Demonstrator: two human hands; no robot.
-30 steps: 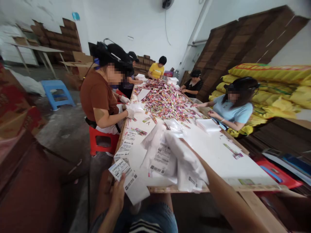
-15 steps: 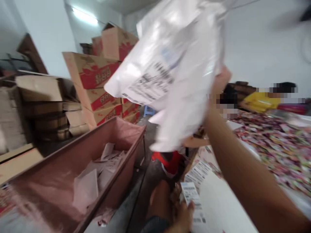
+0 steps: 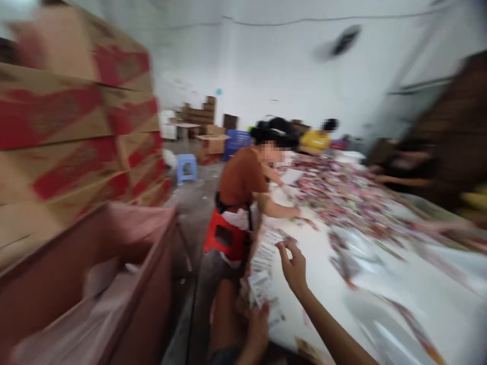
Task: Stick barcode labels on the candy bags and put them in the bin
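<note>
Blurred labels [image 3: 261,285], print illegible, in the partly hidden left hand [image 3: 257,328]; right hand [image 3: 294,266] empty and loosely curled.

Motion blur softens your view: print on the stacked cartons [image 3: 125,61] and the labels [image 3: 262,285] smears past reading, while your right hand [image 3: 293,264] appears comparatively crisp. Diffuse light whitens the wall [image 3: 262,61]; glare streaks the plastic bags [image 3: 384,324]. Shadow dims the floor [image 3: 182,324] and the far right. Wide-angle distortion stretches the pink bin [image 3: 152,299] at left.
</note>
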